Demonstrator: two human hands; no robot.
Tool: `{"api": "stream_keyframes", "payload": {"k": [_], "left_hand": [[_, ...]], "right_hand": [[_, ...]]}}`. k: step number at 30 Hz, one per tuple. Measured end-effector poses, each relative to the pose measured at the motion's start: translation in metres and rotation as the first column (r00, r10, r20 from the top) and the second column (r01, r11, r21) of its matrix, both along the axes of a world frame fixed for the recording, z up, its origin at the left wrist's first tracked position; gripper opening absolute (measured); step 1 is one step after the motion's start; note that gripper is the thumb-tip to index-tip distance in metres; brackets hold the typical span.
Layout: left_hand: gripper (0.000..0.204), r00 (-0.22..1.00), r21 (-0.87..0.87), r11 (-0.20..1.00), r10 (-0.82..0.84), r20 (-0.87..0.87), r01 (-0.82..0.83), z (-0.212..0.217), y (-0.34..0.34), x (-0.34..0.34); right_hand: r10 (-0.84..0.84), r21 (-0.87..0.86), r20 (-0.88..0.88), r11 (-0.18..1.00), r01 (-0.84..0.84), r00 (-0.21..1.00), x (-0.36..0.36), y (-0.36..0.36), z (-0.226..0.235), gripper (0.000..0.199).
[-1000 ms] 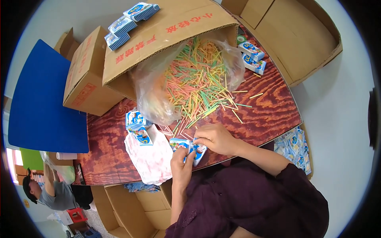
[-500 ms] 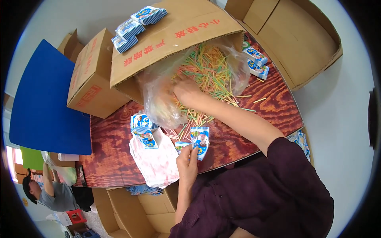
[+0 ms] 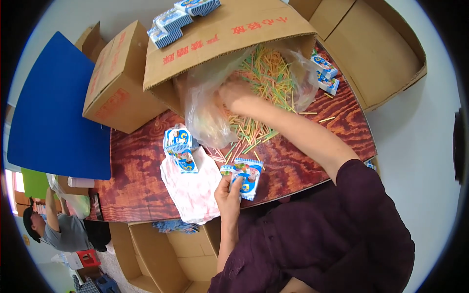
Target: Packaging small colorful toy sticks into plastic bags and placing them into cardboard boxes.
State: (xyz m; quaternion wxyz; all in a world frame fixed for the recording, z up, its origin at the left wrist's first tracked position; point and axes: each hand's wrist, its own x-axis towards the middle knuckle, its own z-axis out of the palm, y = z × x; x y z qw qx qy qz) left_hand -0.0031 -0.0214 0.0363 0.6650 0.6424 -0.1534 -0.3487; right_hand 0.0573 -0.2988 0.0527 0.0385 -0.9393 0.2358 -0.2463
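Closest in, the left hand (image 3: 228, 191) has its grip pinched on a small blue-and-white packet (image 3: 248, 177), held upright just above the near edge of the wooden surface (image 3: 141, 171). A second small packet (image 3: 227, 170) sits right against the left side of that grip.

Just left of the held packet there's a pinkish plastic bag (image 3: 193, 190) lying flat, with a little stack of the same blue packets (image 3: 178, 146) on its far end.

Further out from the left grip, loose colourful sticks (image 3: 246, 134) (green, yellow, pink, orange) are scattered over the surface. The right hand (image 3: 233, 91) is reaching well past them, buried in the pile of sticks (image 3: 268, 73) inside a clear plastic liner bag (image 3: 205, 115). Can't really tell how its grip is set, the fingers are down in the sticks and behind the plastic.

That liner spills out of a big cardboard box (image 3: 220, 44) tipped on its side. More blue packets (image 3: 171, 22) are on top of the box, and a few more (image 3: 325, 73) lie to the right of the right hand. A closed cardboard box (image 3: 115, 80) stands off to the left.
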Motion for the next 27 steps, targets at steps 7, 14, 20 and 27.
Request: {"api": "stream_keyframes", "payload": {"k": [7, 14, 20, 27], "left_hand": [[0.011, 0.954, 0.048, 0.998, 0.031, 0.298, -0.047, -0.004, 0.002, 0.01], [0.011, 0.918, 0.062, 0.996, 0.03, 0.395, -0.059, 0.007, -0.012, 0.003], [0.01, 0.807, 0.115, 0.993, -0.042, 0.589, -0.032, 0.008, -0.005, 0.002], [0.007, 0.746, 0.059, 0.995, -0.101, 0.658, 0.083, 0.004, -0.007, -0.002]], "right_hand": [[0.479, 0.704, -0.101, 0.653, -0.278, 0.872, -0.088, 0.052, 0.061, 0.026], [0.427, 0.797, 0.165, 0.473, -0.376, 0.889, -0.135, 0.086, 0.026, 0.019], [0.256, 0.705, 0.131, 0.656, -0.272, 0.958, -0.103, 0.054, 0.025, 0.026], [0.113, -0.241, 0.22, 0.969, -0.058, 0.969, 0.014, 0.014, -0.023, 0.019]]}}
